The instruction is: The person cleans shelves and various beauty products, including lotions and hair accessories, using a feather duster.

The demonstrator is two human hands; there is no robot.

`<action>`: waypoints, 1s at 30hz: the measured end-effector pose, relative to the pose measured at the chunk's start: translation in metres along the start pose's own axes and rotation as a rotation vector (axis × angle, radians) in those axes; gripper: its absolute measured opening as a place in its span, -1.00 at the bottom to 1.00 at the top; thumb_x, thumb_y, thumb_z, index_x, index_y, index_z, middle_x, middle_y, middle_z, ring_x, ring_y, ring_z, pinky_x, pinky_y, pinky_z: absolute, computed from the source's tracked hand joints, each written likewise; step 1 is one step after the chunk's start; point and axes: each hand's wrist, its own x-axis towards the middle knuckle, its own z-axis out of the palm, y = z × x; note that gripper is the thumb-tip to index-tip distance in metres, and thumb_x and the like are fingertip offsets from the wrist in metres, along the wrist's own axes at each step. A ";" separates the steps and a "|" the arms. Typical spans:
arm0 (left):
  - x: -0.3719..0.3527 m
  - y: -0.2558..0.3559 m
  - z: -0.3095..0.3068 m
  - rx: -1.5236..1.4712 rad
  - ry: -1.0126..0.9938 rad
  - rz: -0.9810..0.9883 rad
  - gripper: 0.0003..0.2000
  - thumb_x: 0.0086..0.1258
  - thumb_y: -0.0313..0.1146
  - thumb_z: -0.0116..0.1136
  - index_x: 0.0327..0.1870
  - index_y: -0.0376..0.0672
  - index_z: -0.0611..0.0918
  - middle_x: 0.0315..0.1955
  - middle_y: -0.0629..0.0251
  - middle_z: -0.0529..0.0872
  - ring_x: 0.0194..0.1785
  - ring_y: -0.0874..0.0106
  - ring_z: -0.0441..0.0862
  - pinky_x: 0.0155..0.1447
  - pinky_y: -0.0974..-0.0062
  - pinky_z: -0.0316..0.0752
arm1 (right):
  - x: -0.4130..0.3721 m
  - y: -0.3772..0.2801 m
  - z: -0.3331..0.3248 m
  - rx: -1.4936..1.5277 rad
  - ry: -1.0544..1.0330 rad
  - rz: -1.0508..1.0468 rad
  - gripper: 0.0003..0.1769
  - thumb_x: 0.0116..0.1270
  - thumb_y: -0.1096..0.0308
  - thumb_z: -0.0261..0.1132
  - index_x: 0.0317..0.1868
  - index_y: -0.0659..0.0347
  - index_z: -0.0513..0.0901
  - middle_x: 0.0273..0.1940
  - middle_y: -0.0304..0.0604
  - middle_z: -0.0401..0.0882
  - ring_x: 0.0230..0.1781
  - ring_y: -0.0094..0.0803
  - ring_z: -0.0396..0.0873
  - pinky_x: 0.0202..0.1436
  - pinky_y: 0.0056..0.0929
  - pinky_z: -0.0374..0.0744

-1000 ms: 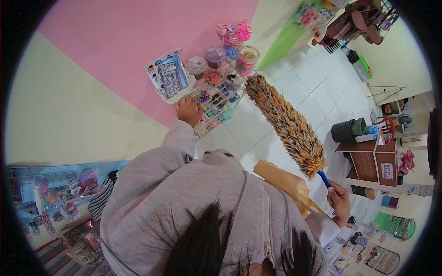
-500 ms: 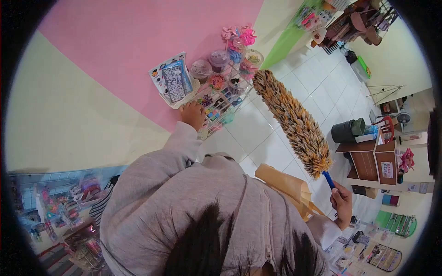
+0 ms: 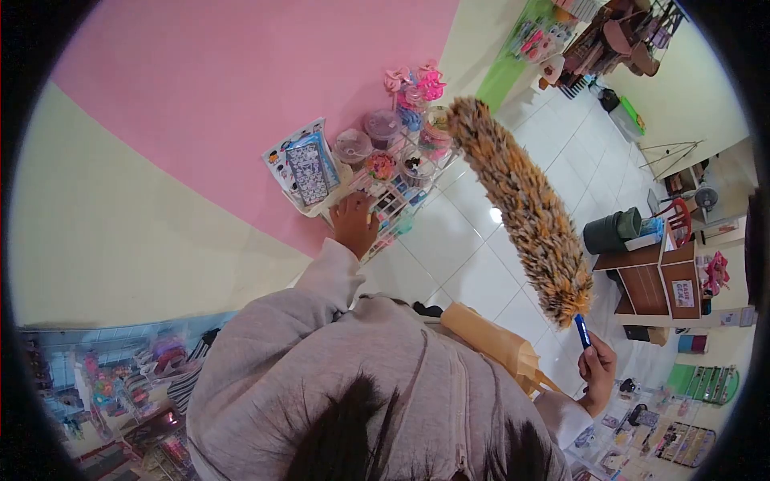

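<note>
My right hand (image 3: 597, 372) is wrapped round the blue handle of a fluffy brown and orange duster (image 3: 525, 216), which slants up and to the left over the tiled floor. My left hand (image 3: 353, 224) rests at the near edge of a white wire rack (image 3: 391, 200), its fingers partly spread over small items. Just above that hand lies a stack of flat packets (image 3: 307, 170). Round clear tubs (image 3: 382, 125) and pink hair ties (image 3: 431, 83) stand on the rack's far part.
A brown paper bag (image 3: 489, 341) hangs by my body. Wall displays of accessories (image 3: 128, 377) are at the lower left. To the right are a brown desk (image 3: 654, 276), a dark green bin (image 3: 603, 234) and a red chair (image 3: 680, 220). A pink and cream wall borders the rack.
My left hand has moved slightly down and right along the rack's edge. The duster's tip has shifted up, while its handle and my right hand sit a little lower and farther right.
</note>
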 end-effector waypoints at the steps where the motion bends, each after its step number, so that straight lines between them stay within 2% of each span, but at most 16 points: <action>1: 0.004 0.004 0.002 -0.049 0.003 0.024 -0.64 0.11 -0.34 0.24 -0.02 -0.04 0.54 0.01 0.23 0.48 0.14 0.19 0.40 0.16 0.09 0.23 | 0.001 0.002 -0.002 0.018 0.003 -0.037 -0.57 0.30 0.31 0.26 0.13 0.35 0.55 -0.65 -0.43 0.31 -0.71 -0.71 0.15 -0.66 -0.69 0.05; 5: 0.024 0.019 0.023 -0.332 -0.047 0.059 -0.57 0.09 -0.44 0.28 0.03 -0.13 0.48 0.11 0.08 0.40 0.24 0.07 0.31 0.29 0.10 0.20 | 0.011 0.013 -0.019 0.154 -0.014 -0.249 -0.52 0.26 0.27 0.30 0.13 0.36 0.53 -0.60 -0.35 0.38 -0.75 -0.69 0.16 -0.67 -0.68 0.07; 8: 0.038 0.039 0.037 -0.444 0.000 0.035 -0.49 0.07 -0.41 0.29 0.10 -0.14 0.43 0.14 -0.05 0.34 0.25 -0.03 0.29 0.29 0.09 0.23 | 0.024 0.046 -0.035 0.343 0.157 -0.429 -0.47 0.28 0.23 0.28 0.16 0.41 0.47 -0.63 -0.38 0.35 -0.76 -0.67 0.17 -0.68 -0.67 0.10; 10: 0.049 0.047 0.048 -0.418 0.001 0.014 -0.43 0.07 -0.38 0.30 0.17 -0.12 0.39 0.20 -0.11 0.28 0.31 -0.08 0.21 0.34 0.06 0.18 | 0.040 0.055 -0.050 0.445 0.109 -0.515 -0.49 0.28 0.22 0.30 0.11 0.41 0.44 -0.62 -0.37 0.36 -0.79 -0.65 0.17 -0.69 -0.64 0.11; 11: 0.054 0.051 0.054 -0.405 0.003 0.004 -0.40 0.07 -0.37 0.31 0.21 -0.11 0.38 0.24 -0.15 0.25 0.34 -0.11 0.17 0.37 0.05 0.15 | 0.049 0.068 -0.066 0.483 0.181 -0.479 -0.54 0.30 0.23 0.29 0.05 0.38 0.42 -0.65 -0.36 0.32 -0.81 -0.65 0.15 -0.71 -0.65 0.11; 14: 0.067 0.059 0.075 -0.154 -0.002 0.037 -0.34 0.07 -0.35 0.32 0.27 -0.06 0.34 0.32 -0.22 0.14 0.40 -0.16 0.05 0.40 0.01 0.07 | 0.085 0.069 -0.090 0.641 0.090 -0.647 -0.46 0.21 0.28 0.36 0.14 0.29 0.39 -0.43 -0.15 0.54 -0.84 -0.61 0.15 -0.75 -0.65 0.16; 15: 0.069 0.060 0.087 -0.173 0.032 0.006 -0.41 0.07 -0.31 0.36 0.18 -0.07 0.43 0.33 -0.25 0.11 0.41 -0.17 0.03 0.41 -0.04 0.03 | 0.095 0.064 -0.097 0.658 0.057 -0.647 -0.43 0.22 0.30 0.36 0.18 0.26 0.33 -0.40 -0.13 0.54 -0.81 -0.62 0.17 -0.74 -0.66 0.18; 18: 0.077 0.069 0.107 -0.146 0.074 -0.067 -0.50 0.06 -0.24 0.40 0.04 -0.11 0.50 0.32 -0.28 0.12 0.41 -0.17 0.04 0.41 0.01 0.04 | 0.123 0.022 -0.097 0.613 0.157 -0.685 -0.63 0.29 0.35 0.28 0.04 0.27 0.39 -0.48 -0.20 0.43 -0.72 -0.65 0.23 -0.71 -0.71 0.18; 19: 0.080 0.078 0.109 -0.286 0.107 -0.125 -0.56 0.04 -0.19 0.43 -0.12 -0.17 0.53 0.31 -0.28 0.15 0.42 -0.16 0.04 0.42 0.06 0.06 | 0.137 0.031 -0.120 0.575 0.093 -0.716 -0.59 0.26 0.41 0.31 0.08 0.20 0.39 -0.36 -0.15 0.47 -0.63 -0.65 0.28 -0.67 -0.74 0.21; 22: 0.086 0.080 0.126 -0.281 0.105 -0.232 -0.57 0.02 -0.25 0.46 -0.18 -0.20 0.48 0.26 -0.30 0.22 0.40 -0.15 0.08 0.41 0.09 0.08 | 0.168 0.038 -0.156 0.435 0.374 -0.616 -0.56 0.21 0.42 0.36 0.08 0.18 0.42 -0.38 -0.13 0.53 -0.66 -0.61 0.26 -0.62 -0.72 0.24; 23: 0.090 0.083 0.130 -0.215 0.210 -0.195 -0.54 -0.04 -0.32 0.49 -0.23 -0.23 0.43 0.13 -0.24 0.37 0.37 -0.16 0.14 0.39 0.08 0.11 | 0.176 0.034 -0.164 0.445 0.322 -0.596 -0.66 0.19 0.47 0.36 -0.04 0.18 0.46 -0.37 -0.12 0.53 -0.57 -0.60 0.34 -0.59 -0.75 0.25; 26: 0.097 0.088 0.138 -0.139 0.238 -0.306 -0.50 -0.09 -0.35 0.50 -0.22 -0.25 0.40 -0.05 -0.13 0.46 0.30 -0.15 0.23 0.34 0.10 0.18 | 0.210 0.036 -0.194 0.445 0.171 -0.521 -0.78 0.21 0.44 0.36 -0.23 0.17 0.46 -0.35 -0.08 0.54 -0.52 -0.55 0.39 -0.55 -0.73 0.28; 27: 0.101 0.089 0.139 -0.172 0.246 -0.343 -0.47 -0.14 -0.34 0.52 -0.22 -0.26 0.40 -0.15 -0.03 0.47 0.23 -0.08 0.31 0.31 0.14 0.22 | 0.225 0.036 -0.201 0.452 0.136 -0.552 -0.78 0.19 0.41 0.36 -0.27 0.16 0.44 -0.32 -0.05 0.53 -0.49 -0.52 0.40 -0.50 -0.68 0.31; 30: 0.102 0.114 0.127 -0.198 0.409 -0.426 -0.47 -0.16 -0.35 0.52 -0.21 -0.26 0.41 -0.17 0.00 0.47 0.17 0.00 0.37 0.28 0.19 0.25 | 0.269 0.028 -0.217 0.521 0.047 -0.689 -0.73 0.14 0.32 0.36 -0.38 0.13 0.38 -0.26 0.02 0.51 -0.41 -0.42 0.40 -0.35 -0.51 0.37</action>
